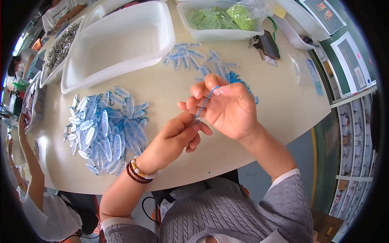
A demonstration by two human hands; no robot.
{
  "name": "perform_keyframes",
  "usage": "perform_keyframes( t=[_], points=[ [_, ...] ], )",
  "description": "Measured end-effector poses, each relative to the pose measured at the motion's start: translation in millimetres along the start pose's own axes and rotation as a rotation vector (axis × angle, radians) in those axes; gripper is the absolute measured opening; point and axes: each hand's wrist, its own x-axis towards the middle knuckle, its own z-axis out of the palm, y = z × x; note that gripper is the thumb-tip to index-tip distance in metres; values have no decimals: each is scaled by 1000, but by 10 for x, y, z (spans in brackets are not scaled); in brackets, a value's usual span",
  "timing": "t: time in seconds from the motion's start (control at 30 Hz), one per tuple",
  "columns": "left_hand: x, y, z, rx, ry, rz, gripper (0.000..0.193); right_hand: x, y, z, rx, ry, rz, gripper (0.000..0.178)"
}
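Both hands are up over the table (259,121) edge, working one blue bead chain (206,101). Right hand (227,107) pinches the chain's upper end between thumb and forefinger, other fingers loosely curled. Left hand (178,133) pinches the lower end at its fingertips, just below the right hand's fingers, nearly touching them. The chain runs taut on a diagonal between the two grips. Pile of clear-blue oval tags (105,129) lies on the table left of the hands. A smaller batch of tags (190,56) sits beyond the hands, near an empty white tray (117,40). A tub of green pieces (214,20) is at the far edge.
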Motion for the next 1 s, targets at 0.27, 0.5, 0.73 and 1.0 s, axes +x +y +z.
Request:
perform_keyframes(
  t=[0.27,0.5,0.73,1.0],
  points=[
    [-54,25,2,-76,8,-67,21,-40,-15,4,33,-53,18,8],
    [-67,-6,-9,-92,-20,-93,32,-60,-7,-4,14,-59,35,6],
    [-76,0,-4,-174,-33,-98,29,-61,25,-24,-41,-84,18,5],
    [-85,61,21,-259,-15,-108,37,-109,32,13,-411,-84,13,3]
  ],
)
